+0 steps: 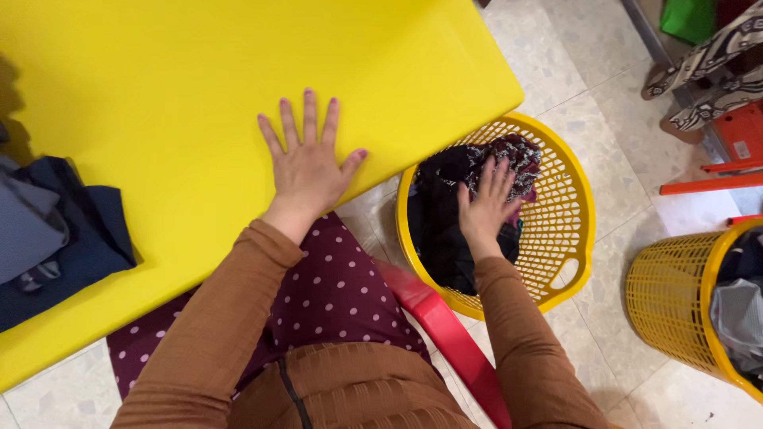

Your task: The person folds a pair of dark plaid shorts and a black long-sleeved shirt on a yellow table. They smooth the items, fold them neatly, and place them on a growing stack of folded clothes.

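Left hand lies flat, fingers spread, on yellow table; right hand reaches open-fingered onto basket clothes.

Both arms wear snug, ribbed rust-brown sleeves reaching the wrists. The left hand, on the yellow table, has painted nails (pinkish); below the table's edge shows a maroon white-dotted skirt.

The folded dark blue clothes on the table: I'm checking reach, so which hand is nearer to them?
Left. The left hand lies flat on the yellow table, to the right of the folded dark blue clothes. The right hand is farther off, in the yellow basket on the floor.
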